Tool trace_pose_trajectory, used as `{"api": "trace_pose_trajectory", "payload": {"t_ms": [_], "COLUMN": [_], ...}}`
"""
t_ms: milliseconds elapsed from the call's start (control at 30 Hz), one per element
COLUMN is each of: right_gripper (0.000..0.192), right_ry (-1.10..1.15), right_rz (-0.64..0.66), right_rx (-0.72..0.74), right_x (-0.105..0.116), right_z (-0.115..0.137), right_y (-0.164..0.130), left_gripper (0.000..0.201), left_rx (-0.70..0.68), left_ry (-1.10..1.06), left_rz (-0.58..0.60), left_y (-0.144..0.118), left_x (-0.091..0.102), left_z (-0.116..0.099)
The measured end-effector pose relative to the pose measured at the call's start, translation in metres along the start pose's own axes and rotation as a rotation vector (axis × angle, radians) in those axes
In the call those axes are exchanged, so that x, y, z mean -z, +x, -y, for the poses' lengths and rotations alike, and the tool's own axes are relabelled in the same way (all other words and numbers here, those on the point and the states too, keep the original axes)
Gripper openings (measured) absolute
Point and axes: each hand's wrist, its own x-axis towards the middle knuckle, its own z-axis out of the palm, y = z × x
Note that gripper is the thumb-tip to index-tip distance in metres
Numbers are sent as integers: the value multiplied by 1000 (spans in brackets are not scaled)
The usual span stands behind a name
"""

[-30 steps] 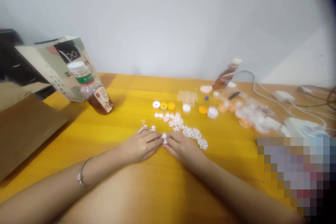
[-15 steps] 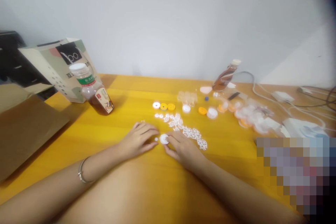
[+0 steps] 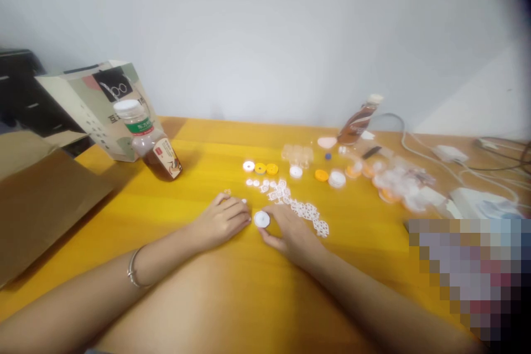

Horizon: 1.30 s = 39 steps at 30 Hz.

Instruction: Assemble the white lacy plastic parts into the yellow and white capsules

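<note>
Head view: both hands rest low on the yellow wooden worktop (image 3: 232, 298), near the middle of the scene. The left hand (image 3: 222, 221) lies palm down with its fingers loosely curled and gathered, the tips pointing right; it holds nothing that can be made out, though a tiny white bit sits just at its fingertips. The right hand (image 3: 292, 232) lies just to the right, fingers bent, with thumb and forefinger touching the edge of a small round white plastic disc (image 3: 261, 219) that lies flat on the worktop between the two hands; whether the disc is truly pinched cannot be told. A thin silver bangle (image 3: 133, 268) circles the left wrist.

Just beyond the right hand runs a strip of white lattice-like plastic pieces (image 3: 305, 213), trailing right. Farther off stands a short row of white and yellow round spools (image 3: 260, 167). To the far left a clear bottle of brown drink with a white cap (image 3: 149, 141) leans before a printed paper bag (image 3: 99, 102), and a brown cardboard sheet (image 3: 41, 204) lies at the left edge. At the far right lie a second tilted brown bottle (image 3: 357, 120) and white cables (image 3: 418, 149).
</note>
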Motion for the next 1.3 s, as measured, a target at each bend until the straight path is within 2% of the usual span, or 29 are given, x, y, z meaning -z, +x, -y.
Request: {"api": "trace_pose_trajectory", "payload": {"t_ms": [133, 333, 433, 600, 700, 833, 1167, 1300], "right_gripper": [21, 21, 19, 20, 22, 23, 23, 22], "right_ry": [7, 42, 62, 90, 86, 87, 91, 88], "right_rz": [4, 31, 28, 17, 20, 31, 22, 22], "right_rx": [9, 12, 27, 40, 42, 42, 22, 15], "right_x": [-1, 0, 0, -3, -3, -3, -3, -3], "right_z": [-1, 1, 1, 3, 3, 3, 3, 3], "right_y": [-1, 0, 0, 1, 1, 1, 0, -1], "left_gripper": [10, 7, 9, 10, 8, 4, 11, 16], "left_rx": [-78, -51, -49, -69, -127, -184, -51, -42], "left_ry": [62, 7, -31, -22, -5, 2, -196, -211], "left_rz": [-50, -187, -207, -204, -206, -154, -30, -20], "left_y": [-1, 2, 5, 9, 9, 7, 6, 5], "left_x": [-3, -2, 0, 2, 0, -2, -1, -1], "left_z": [1, -4, -9, -12, -12, -12, -12, -9]}}
